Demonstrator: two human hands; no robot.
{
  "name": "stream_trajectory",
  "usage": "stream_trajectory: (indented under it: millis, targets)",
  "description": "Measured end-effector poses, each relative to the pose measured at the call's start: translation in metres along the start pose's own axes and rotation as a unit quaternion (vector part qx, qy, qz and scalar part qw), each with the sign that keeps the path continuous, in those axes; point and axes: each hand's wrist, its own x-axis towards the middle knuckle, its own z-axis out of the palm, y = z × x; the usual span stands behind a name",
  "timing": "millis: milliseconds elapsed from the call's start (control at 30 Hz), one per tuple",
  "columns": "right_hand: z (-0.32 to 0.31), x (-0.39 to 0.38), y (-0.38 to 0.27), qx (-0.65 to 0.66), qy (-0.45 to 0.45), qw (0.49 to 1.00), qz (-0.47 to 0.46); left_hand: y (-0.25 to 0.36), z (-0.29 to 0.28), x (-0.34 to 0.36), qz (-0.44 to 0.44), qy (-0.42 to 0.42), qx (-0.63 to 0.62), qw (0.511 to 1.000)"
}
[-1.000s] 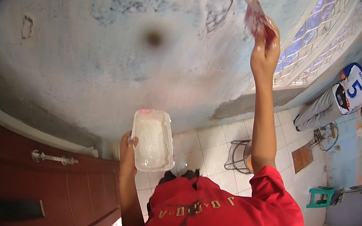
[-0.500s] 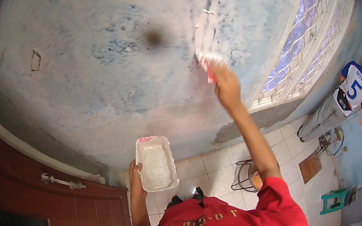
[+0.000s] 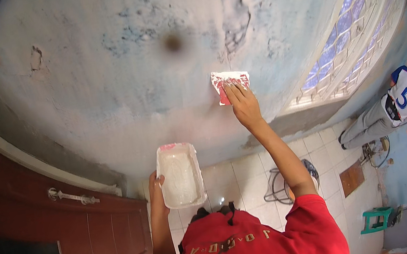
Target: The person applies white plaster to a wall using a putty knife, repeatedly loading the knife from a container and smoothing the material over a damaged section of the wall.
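My left hand [image 3: 157, 182] grips the left edge of a white rectangular tub [image 3: 181, 177] in front of my body. A smooth layer of white paste lines it, and its far rim is smeared pink. My right arm reaches out to the wall [image 3: 158, 92], which is patchy blue and white. In my right hand [image 3: 246, 107] is a flat red spreader [image 3: 225, 96], pinched with the fingers laid over its face. White paste coats its wide upper edge, which appears to touch the wall. Just above it runs a dark, rough crack [image 3: 237, 27].
A barred window [image 3: 343, 52] is at the right. At the left stands a reddish-brown door [image 3: 93, 229] with a handle. A metal-framed stool [image 3: 278, 186], a green stool [image 3: 376, 220] and a brown board [image 3: 352, 180] stand or lie on the tiled floor. Another person [image 3: 391, 107] stands far right.
My right hand has drawn the spreader down the wall and turned its face toward me. The raised paste ridges above it no longer show. The tub stays in my left hand.
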Motion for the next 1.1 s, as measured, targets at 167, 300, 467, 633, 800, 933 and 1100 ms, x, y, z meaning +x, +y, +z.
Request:
stream_trajectory:
  millis: [167,300,467,633,800,933,1100]
  targets:
    - [-0.006,-0.018,0.009,0.083,0.011,0.996,0.037,-0.006,-0.016,-0.008,-0.006,0.005,0.033,0.999]
    - [-0.069,0.102,0.034,0.04,0.178,0.983,0.021,-0.01,-0.025,-0.022,-0.006,0.024,0.058,0.998]
    - [-0.125,0.224,0.064,-0.003,0.233,0.971,-0.046,-0.012,-0.025,-0.029,0.005,0.032,0.063,0.997]
    - [-0.061,0.153,0.042,-0.07,0.121,0.987,-0.083,-0.021,-0.027,-0.029,0.015,0.051,0.019,0.998]
    - [-0.031,0.058,0.011,0.009,0.026,0.997,-0.076,-0.005,-0.014,-0.041,0.019,0.027,-0.015,0.999]
    - [-0.082,0.134,0.03,0.036,0.087,0.995,-0.031,-0.004,-0.011,-0.047,0.027,0.036,-0.013,0.999]
    - [-0.152,0.263,0.042,-0.008,0.232,0.97,-0.074,-0.024,-0.017,-0.031,-0.005,-0.027,-0.074,0.997]
